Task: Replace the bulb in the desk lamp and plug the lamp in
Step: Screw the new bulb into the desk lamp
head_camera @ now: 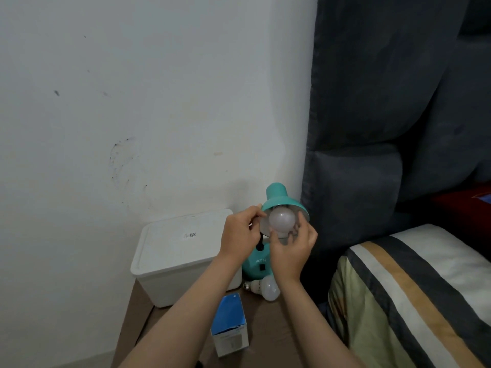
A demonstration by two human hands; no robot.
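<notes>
The left hand [240, 233] pinches the teal lamp shade [281, 201] rim; the right hand [292, 245] grips the frosted bulb [281, 220] in its socket. Cross-threading may jam it. A spare bulb [267, 288] lies below, liable to roll.

A bedroom: padded headboard [372, 102], striped pillow [414, 288], bedside table [265, 330]

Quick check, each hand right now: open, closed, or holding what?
Left hand: pinches the rim of the teal lamp shade.
Right hand: fingers curled round the bulb in the shade.
</notes>
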